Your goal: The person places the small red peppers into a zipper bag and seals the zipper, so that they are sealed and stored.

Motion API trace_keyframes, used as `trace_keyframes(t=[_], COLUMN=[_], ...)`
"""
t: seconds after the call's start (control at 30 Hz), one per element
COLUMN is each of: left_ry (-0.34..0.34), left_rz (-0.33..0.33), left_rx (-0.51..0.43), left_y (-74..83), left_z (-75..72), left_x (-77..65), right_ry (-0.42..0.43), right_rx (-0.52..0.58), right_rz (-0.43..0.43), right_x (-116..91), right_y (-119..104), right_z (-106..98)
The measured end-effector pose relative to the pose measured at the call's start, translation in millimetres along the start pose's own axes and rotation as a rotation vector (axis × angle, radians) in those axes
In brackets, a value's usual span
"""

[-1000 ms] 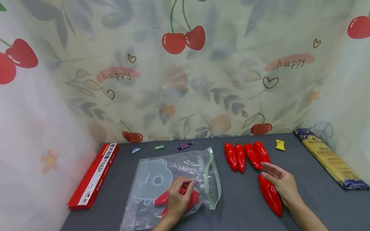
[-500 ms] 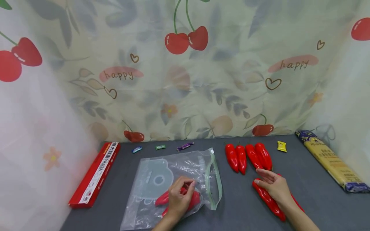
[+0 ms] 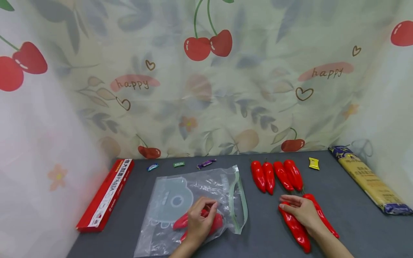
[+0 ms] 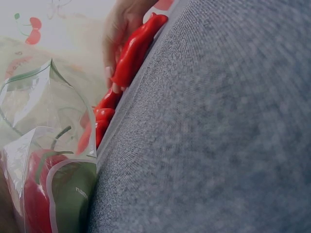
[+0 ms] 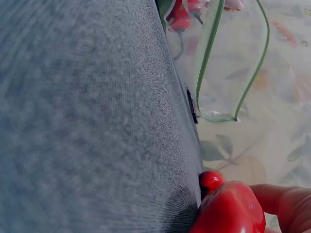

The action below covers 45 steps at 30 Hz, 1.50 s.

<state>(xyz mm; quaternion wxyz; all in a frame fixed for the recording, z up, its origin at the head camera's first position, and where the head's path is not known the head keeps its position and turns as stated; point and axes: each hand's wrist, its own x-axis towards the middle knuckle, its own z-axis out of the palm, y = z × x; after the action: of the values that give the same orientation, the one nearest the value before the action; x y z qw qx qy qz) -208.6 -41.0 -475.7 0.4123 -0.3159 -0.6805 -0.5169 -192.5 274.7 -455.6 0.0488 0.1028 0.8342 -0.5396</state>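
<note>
My left hand (image 3: 200, 219) rests over the clear zip bag (image 3: 171, 200), fingers curled and thumb against the index finger, pinching its film. Red peppers (image 3: 180, 222) lie inside the bag, partly hidden by that hand. The bag's green-edged mouth (image 3: 240, 211) gapes toward the right; in the left wrist view the opening stands raised. On the right, my right hand (image 3: 303, 213) grips a long red pepper (image 3: 294, 229) between thumb and fingers, its tip pointing toward me. In the right wrist view this pepper (image 5: 231, 211) shows close, beside the thumb or a finger.
Another red pepper (image 3: 322, 216) lies just right of the right hand. Several more peppers (image 3: 258, 177) lie in pairs behind. Small wrapped candies (image 3: 206, 163) and a yellow one (image 3: 313, 163) line the back. A red pasta box (image 3: 106, 195) stands left, a yellow pasta packet (image 3: 368, 179) right.
My right hand has moved left and a little nearer with the pepper, uncovering the pepper beside it. The left hand and the bag have stayed in place.
</note>
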Motion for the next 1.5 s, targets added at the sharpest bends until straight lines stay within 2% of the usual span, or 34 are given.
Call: trace_keyframes(t=[0.23,0.4,0.57,0.77,0.87,1.1,1.2,1.33,1.5], left_ry=[-0.001,0.004,0.002,-0.006,-0.004,0.0,-0.001,-0.001,0.001], left_rz=[0.008,0.009,0.006,0.004,0.012,0.015,0.012,0.019,0.012], left_rx=[-0.006,-0.01,-0.005,-0.007,-0.008,-0.008,-0.005,0.007,0.014], left_y=[-0.3,-0.1,-0.1,-0.6,-1.1,-1.8,-2.0,-1.6,-1.5], left_z=[0.4,0.5,0.2,-0.2,0.3,0.8,0.5,0.5,0.5], left_x=[0.3,0.6,0.7,-0.3,-0.7,-0.6,-0.3,-0.1,-0.1], right_ry=[0.017,0.047,0.095,0.134,0.191,0.384,0.373,0.285,0.196], right_rx=[0.033,0.013,0.081,0.191,0.209,0.254,0.305,0.362,0.415], right_rz=[-0.012,0.035,0.024,-0.02,-0.056,-0.107,-0.108,-0.098,-0.124], right_x=[1.4,3.9,7.1,13.5,17.9,24.0,24.3,22.5,21.6], right_y=[-2.5,-4.0,-8.8,-18.1,-22.4,-33.9,-35.3,-31.9,-29.3], right_z=[-4.0,-6.0,-0.1,17.7,30.2,64.4,77.5,88.7,96.9])
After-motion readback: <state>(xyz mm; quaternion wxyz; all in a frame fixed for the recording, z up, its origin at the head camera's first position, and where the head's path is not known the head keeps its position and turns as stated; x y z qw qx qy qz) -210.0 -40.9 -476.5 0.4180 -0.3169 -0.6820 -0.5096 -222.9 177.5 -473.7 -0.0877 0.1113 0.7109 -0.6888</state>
